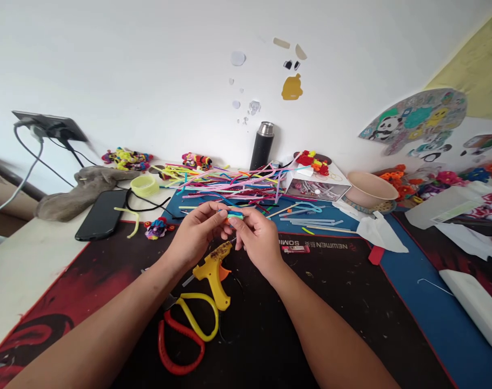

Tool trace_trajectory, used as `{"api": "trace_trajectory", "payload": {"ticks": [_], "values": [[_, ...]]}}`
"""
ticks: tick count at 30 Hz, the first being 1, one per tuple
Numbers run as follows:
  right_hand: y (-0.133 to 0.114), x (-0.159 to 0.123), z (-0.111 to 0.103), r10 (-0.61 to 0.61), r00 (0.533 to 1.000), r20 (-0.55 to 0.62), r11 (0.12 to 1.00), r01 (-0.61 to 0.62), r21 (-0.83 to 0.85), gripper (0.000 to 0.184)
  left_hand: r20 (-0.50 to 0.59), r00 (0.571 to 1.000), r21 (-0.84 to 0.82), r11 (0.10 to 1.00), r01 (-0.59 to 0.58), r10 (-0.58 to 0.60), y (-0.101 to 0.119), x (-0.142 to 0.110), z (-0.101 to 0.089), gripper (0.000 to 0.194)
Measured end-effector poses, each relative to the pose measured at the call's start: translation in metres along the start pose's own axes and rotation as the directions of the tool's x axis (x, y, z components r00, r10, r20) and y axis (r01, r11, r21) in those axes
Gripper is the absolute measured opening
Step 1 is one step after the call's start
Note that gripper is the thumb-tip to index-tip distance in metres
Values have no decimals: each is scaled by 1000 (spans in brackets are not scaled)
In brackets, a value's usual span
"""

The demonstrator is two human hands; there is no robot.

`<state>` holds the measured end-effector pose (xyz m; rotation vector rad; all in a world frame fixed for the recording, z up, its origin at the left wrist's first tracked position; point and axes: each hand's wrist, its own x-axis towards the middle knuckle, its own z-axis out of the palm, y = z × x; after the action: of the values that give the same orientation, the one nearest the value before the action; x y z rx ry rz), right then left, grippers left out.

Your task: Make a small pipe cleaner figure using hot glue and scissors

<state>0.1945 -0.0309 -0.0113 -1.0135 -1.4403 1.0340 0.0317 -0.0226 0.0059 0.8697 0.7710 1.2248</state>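
My left hand (199,227) and my right hand (256,235) meet over the mat, each pinching a small bundle of coloured pipe cleaners (234,214). Blue and green show on it, with a little orange; its exact shape is partly hidden by my fingers. Just below my hands lies a yellow glue gun (214,275) with an orange trigger. Scissors (197,319) with one yellow and one red handle rest nearer to me, their blades partly covered by my left forearm.
A heap of pipe cleaners (230,181) spreads along the back before a black flask (263,146). Glue sticks (311,221) lie at right, near a pink bowl (371,186) and a white box (321,186). A phone (100,215) and yellow tape roll (144,186) are at left.
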Motion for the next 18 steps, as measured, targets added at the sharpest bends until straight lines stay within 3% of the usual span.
{"api": "trace_trajectory", "payload": {"ticks": [4,10,18], "values": [[4,0,0,3,1000,-2,1000,-3,0,27,-5,1000,47,999,-20,21,1,0,0,40],[3,3,2,150,985,90,971,-164,176,50,-29,997,129,989,-68,72,4,0,-2,38],[2,6,1,248,959,138,912,-279,302,54,80,997,-19,1000,-18,20,8,3,-5,48]]}}
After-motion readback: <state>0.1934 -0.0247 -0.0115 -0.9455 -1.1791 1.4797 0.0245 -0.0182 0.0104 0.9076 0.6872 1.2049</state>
